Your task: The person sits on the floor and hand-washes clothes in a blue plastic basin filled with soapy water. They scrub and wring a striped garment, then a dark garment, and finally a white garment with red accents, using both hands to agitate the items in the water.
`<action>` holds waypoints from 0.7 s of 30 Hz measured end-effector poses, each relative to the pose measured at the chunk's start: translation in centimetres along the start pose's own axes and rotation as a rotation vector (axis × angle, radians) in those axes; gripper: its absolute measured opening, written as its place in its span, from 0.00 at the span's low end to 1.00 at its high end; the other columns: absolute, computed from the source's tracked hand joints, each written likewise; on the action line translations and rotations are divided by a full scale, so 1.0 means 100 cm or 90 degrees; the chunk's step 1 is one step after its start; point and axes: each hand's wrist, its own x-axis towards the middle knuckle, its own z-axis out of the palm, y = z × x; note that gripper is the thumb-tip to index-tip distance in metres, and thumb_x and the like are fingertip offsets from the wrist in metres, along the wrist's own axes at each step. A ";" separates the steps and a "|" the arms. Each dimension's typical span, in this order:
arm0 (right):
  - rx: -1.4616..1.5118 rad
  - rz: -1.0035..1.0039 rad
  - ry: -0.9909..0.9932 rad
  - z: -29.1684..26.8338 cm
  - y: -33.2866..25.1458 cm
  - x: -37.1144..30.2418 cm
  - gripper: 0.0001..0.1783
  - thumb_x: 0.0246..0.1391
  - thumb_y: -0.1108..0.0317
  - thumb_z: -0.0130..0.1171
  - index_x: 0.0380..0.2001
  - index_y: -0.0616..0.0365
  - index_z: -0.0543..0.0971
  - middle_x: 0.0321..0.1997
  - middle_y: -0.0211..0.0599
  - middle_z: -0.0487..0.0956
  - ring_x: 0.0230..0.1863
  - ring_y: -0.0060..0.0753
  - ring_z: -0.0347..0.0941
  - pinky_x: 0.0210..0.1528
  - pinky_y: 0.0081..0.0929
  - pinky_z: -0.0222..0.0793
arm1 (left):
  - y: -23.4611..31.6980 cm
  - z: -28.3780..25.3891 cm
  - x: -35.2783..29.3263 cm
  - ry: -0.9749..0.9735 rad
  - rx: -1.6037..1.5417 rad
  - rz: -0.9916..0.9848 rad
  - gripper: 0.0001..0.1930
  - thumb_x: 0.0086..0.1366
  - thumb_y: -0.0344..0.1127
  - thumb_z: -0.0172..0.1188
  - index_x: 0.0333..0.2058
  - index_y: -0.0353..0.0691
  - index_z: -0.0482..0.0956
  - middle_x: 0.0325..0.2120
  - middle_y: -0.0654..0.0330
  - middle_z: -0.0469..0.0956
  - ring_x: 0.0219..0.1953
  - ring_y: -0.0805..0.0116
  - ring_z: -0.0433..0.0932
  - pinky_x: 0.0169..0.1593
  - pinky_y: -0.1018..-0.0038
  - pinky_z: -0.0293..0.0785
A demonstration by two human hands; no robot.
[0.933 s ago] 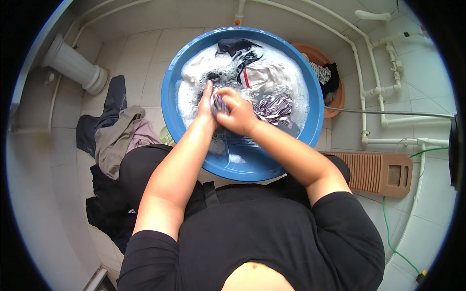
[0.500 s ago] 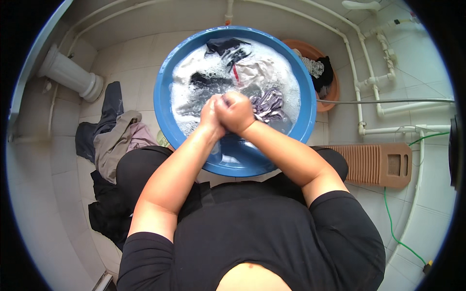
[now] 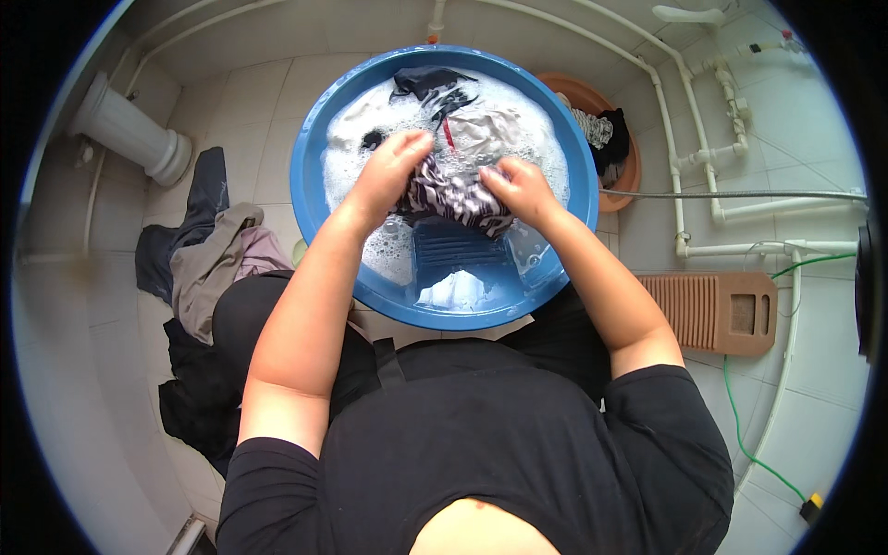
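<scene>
A round blue basin (image 3: pixel 310 166) full of soapy water sits on the tiled floor in front of me. A striped purple-and-white garment (image 3: pixel 449 196) is stretched between my hands above a blue ribbed washboard (image 3: pixel 458 252) that leans inside the basin. My left hand (image 3: pixel 388 166) grips the garment's left end and my right hand (image 3: pixel 518 188) grips its right end. More wet clothes, dark and pale ones (image 3: pixel 462 116), float in the suds at the far side of the basin.
A heap of dry clothes (image 3: pixel 208 268) lies on the floor to my left. An orange basin with laundry (image 3: pixel 606 139) stands behind the blue one. A tan washboard (image 3: pixel 717 310) lies at right, below white wall pipes (image 3: pixel 694 153). A white pedestal base (image 3: pixel 129 129) stands far left.
My hands were pressed together over the garment; they have moved apart and spread it out between them. The view has shifted slightly.
</scene>
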 end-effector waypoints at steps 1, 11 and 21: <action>-0.019 0.029 -0.080 -0.002 -0.006 -0.009 0.22 0.48 0.49 0.56 0.22 0.62 0.76 0.26 0.50 0.74 0.31 0.49 0.72 0.35 0.36 0.66 | -0.012 -0.007 0.002 -0.019 0.124 -0.021 0.21 0.60 0.48 0.51 0.40 0.33 0.74 0.36 0.57 0.76 0.37 0.70 0.74 0.43 0.74 0.68; -0.155 -0.115 -0.002 0.010 0.008 0.002 0.13 0.48 0.57 0.56 0.32 0.51 0.79 0.32 0.38 0.78 0.36 0.45 0.74 0.42 0.36 0.68 | -0.041 -0.012 0.003 -0.163 0.664 -0.193 0.16 0.50 0.40 0.61 0.38 0.43 0.79 0.36 0.56 0.76 0.35 0.66 0.74 0.42 0.71 0.69; -0.377 0.226 -0.425 -0.033 -0.005 0.006 0.25 0.44 0.42 0.53 0.34 0.51 0.80 0.35 0.41 0.79 0.40 0.42 0.75 0.41 0.34 0.69 | -0.050 -0.032 -0.001 -0.250 0.817 -0.300 0.24 0.42 0.38 0.61 0.42 0.38 0.75 0.37 0.49 0.78 0.41 0.58 0.77 0.46 0.67 0.71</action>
